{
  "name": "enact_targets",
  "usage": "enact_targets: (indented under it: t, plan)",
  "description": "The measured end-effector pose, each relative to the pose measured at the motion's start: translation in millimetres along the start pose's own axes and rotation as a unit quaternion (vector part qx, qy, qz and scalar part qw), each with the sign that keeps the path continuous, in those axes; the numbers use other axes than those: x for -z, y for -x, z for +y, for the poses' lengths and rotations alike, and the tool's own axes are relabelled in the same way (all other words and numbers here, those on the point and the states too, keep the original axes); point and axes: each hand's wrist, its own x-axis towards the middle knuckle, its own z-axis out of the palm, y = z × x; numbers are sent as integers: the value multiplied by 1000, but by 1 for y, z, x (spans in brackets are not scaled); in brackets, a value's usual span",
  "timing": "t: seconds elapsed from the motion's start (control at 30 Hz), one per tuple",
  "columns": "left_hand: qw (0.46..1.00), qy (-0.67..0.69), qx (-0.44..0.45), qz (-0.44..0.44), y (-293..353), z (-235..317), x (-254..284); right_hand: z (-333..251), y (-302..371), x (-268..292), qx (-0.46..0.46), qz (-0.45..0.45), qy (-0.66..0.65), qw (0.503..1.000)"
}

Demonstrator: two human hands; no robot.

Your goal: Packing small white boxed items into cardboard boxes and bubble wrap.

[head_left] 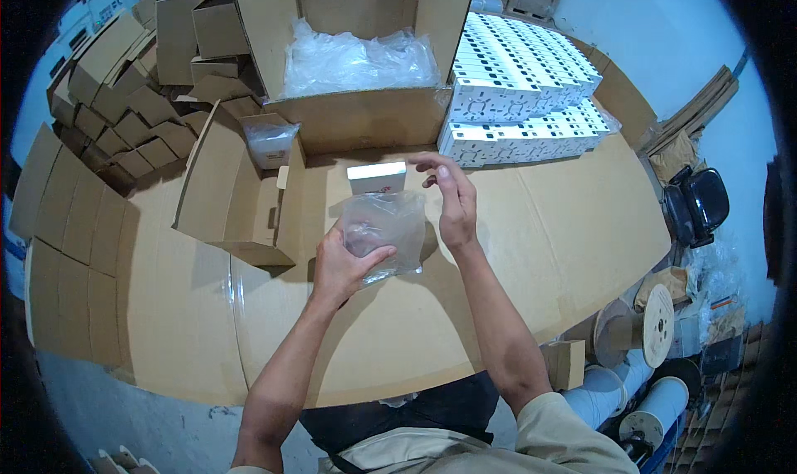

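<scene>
My left hand (349,262) grips a clear plastic bag (398,225) above the cardboard-covered table, thumb across its front. Just beyond the bag's upper edge is a small white box (376,178) with a reddish mark. Whether its lower end sits inside the bag or behind it, I cannot tell. Raised to the right of both, my right hand (455,204) holds nothing, its fingers apart and bent toward the white box. Left of my hands stands an open cardboard carton (237,192) with a plastic-wrapped white item (271,144) at its far end.
Behind sits a large open carton (361,117) containing clear plastic bags (361,63). White boxes (523,100) are stacked at the far right. Folded cartons (124,100) pile up at the far left. Cable spools (658,326) stand below the table's right edge (610,304).
</scene>
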Motion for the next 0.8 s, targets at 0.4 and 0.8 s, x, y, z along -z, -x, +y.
enact_targets:
  t: [0.4, 0.8]
  plan:
    - [999, 18, 30, 2, -3, -2, 3, 41, -6, 5, -123, -112, -80, 983]
    - [999, 22, 21, -12, -5, -6, 4, 48, -4, -4, -107, -36, -80, 990]
